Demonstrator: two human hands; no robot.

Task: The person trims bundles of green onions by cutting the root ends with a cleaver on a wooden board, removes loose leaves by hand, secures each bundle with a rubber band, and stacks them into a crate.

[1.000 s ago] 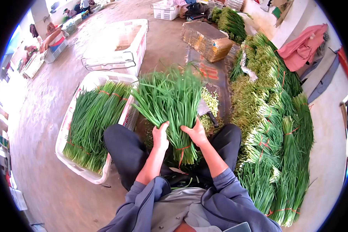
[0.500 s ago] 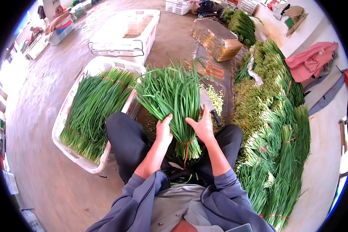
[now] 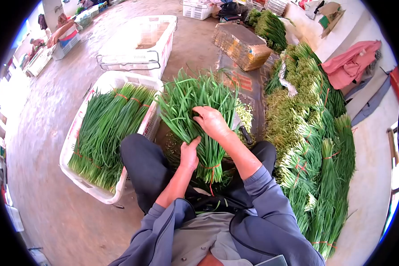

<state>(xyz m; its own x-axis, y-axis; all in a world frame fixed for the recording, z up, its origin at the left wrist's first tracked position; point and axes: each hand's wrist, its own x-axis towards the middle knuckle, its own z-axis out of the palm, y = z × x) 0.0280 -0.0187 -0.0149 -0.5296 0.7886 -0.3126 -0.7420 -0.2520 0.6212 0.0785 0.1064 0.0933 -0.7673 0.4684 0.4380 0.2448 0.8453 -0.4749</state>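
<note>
A bundle of garlic chives (image 3: 215, 148), tied near its cut ends with a red band, stands between my knees with its green leaves fanning away from me. My left hand (image 3: 189, 154) is closed around the left side of the bundle, its thumb on the leaves. Over the upper leaves lies my right hand (image 3: 213, 124), its fingers curled in among them; the fingertips are partly hidden. A knife (image 3: 245, 134) with a black handle rests on the floor beyond the bundle, close to pale chopped bits (image 3: 244, 114).
On my left a white crate (image 3: 91, 188) holds tied chive bundles (image 3: 111, 128). Another white crate (image 3: 166, 48) stands behind it. To my right is a long heap of chives (image 3: 297, 119). A taped cardboard box (image 3: 241, 44) sits ahead, and a pink garment (image 3: 352, 64) hangs at right.
My right hand has left the right side of the bundle and moved up and left onto its leaves. The left hand keeps its hold. The bundle sits slightly more upright, and the view has shifted slightly.
</note>
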